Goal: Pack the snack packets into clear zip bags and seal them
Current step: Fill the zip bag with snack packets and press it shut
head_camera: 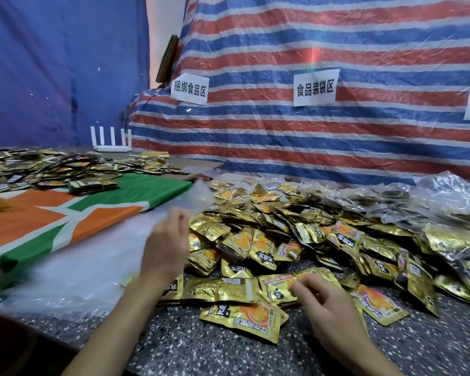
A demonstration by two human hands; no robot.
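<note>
At table centre, the left hand (166, 240) is pinching a clear bag (197, 195), which is rising toward 12 o'clock; blur is hiding the fingertips. At 5 o'clock the right hand (322, 298) is curling its fingers over a packet (278, 287); whether they are gripping it cannot be told. The pile (296, 234) is lying from 12 to 3 o'clock, touching filled bags (445, 207).

Risk, as judged: the limp bag mouth, held by one hand only, could be folding shut, so a packet may be snagging and dropping.

The table (228, 356) edge is running at 7 o'clock, near loose packets. Bare tabletop is showing at 6 o'clock, giving working room.
</note>
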